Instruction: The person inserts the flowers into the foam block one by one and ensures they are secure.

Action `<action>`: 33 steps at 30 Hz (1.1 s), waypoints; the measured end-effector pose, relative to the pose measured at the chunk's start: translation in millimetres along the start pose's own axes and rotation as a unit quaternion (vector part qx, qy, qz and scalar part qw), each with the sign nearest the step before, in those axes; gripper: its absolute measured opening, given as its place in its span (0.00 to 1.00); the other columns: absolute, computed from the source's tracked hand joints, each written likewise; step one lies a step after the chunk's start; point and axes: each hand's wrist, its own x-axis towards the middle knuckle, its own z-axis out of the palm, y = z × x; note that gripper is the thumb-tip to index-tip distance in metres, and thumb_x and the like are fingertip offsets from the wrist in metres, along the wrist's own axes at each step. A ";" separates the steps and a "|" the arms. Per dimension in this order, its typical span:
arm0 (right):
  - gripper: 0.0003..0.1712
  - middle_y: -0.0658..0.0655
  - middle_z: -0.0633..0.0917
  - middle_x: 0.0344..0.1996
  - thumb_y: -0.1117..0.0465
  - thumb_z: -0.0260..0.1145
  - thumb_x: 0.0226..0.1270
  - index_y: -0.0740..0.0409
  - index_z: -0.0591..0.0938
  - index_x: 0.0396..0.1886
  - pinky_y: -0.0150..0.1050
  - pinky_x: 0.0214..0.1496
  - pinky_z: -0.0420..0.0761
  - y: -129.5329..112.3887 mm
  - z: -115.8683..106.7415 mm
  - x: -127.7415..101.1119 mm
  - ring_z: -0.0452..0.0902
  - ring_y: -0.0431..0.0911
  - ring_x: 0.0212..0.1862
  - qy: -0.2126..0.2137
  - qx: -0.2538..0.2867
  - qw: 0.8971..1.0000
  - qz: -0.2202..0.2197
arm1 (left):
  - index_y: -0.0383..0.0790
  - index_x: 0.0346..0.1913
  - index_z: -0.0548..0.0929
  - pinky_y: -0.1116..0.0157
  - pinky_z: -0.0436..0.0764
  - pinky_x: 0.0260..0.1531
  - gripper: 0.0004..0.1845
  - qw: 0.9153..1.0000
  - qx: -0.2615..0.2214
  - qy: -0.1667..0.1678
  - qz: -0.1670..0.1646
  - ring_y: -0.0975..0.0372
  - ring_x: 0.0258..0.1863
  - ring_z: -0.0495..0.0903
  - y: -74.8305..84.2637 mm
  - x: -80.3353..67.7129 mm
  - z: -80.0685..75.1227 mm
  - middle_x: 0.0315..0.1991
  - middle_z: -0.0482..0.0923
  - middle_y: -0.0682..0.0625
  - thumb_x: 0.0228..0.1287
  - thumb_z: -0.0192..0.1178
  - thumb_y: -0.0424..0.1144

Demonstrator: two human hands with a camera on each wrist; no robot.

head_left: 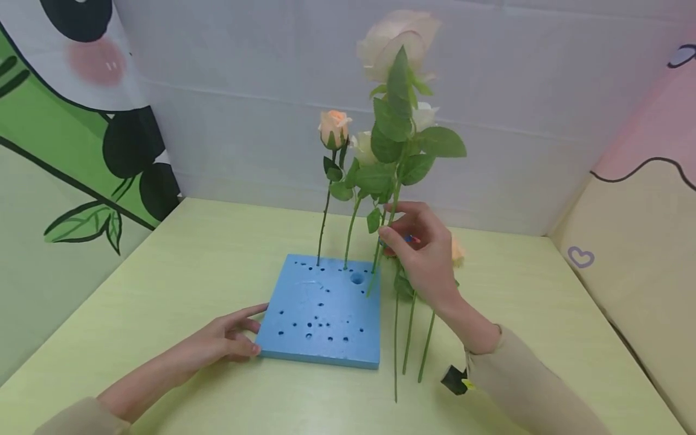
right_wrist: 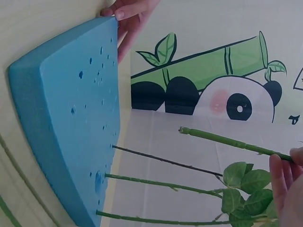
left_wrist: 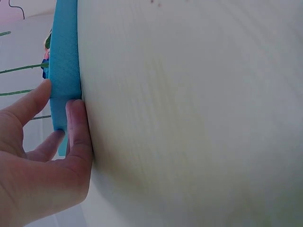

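My right hand (head_left: 421, 257) pinches the green stem of a large pale rose (head_left: 399, 45) between thumb and fingers. The right wrist view shows that stem's cut end (right_wrist: 184, 130) in the air, apart from the blue foam block (head_left: 321, 308). Three roses stand upright in holes along the block's far edge: a peach rose (head_left: 334, 128), a cream rose (head_left: 364, 148) and a white rose (head_left: 424, 116), partly hidden by leaves. My left hand (head_left: 228, 338) touches the block's near left corner, thumb at the corner and fingers along the left side, as the left wrist view (left_wrist: 49, 161) shows.
Right of the block lie several loose stems (head_left: 409, 338) on the pale table (head_left: 511, 302), with a peach bloom (head_left: 458, 251) partly behind my right hand. A small black object (head_left: 454, 380) shows by the right sleeve. Cartoon-printed walls (head_left: 92, 139) stand around the table.
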 end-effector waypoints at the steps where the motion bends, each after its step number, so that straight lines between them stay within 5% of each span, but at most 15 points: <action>1: 0.17 0.48 0.81 0.28 0.68 0.68 0.65 0.63 0.79 0.53 0.41 0.31 0.87 1.4 5.0 0.6 0.82 0.45 0.30 -0.003 0.005 1.000 0.003 | 0.43 0.78 0.56 0.62 0.83 0.51 0.44 1.000 0.002 0.001 -0.001 0.59 0.47 0.80 -0.2 0.4 0.2 0.62 0.71 0.39 0.62 0.66 0.43; 11: 0.16 0.67 0.85 0.35 0.69 0.67 0.65 0.62 0.80 0.52 0.44 0.32 0.87 22.5 47.2 7.1 0.83 0.44 0.31 -0.024 0.043 0.999 -0.005 | 0.46 0.77 0.58 0.62 0.83 0.50 0.43 1.000 0.006 0.016 -0.015 0.59 0.46 0.80 0.4 1.0 3.5 0.60 0.73 0.42 0.62 0.66 0.42; 20: 0.15 0.66 0.84 0.31 0.67 0.66 0.67 0.62 0.80 0.53 0.46 0.34 0.87 34.8 80.2 8.2 0.83 0.56 0.32 -0.059 0.053 0.997 -0.014 | 0.45 0.78 0.57 0.62 0.83 0.51 0.43 1.000 0.005 0.013 -0.015 0.59 0.46 0.81 0.2 0.4 3.0 0.61 0.73 0.41 0.63 0.66 0.42; 33: 0.14 0.64 0.85 0.31 0.66 0.65 0.68 0.60 0.80 0.52 0.44 0.34 0.87 45.1 111.4 4.8 0.84 0.53 0.32 -0.096 0.059 0.994 -0.014 | 0.43 0.78 0.56 0.61 0.83 0.51 0.43 1.000 -0.003 0.000 -0.005 0.59 0.46 0.82 0.9 0.5 0.8 0.62 0.73 0.40 0.64 0.65 0.42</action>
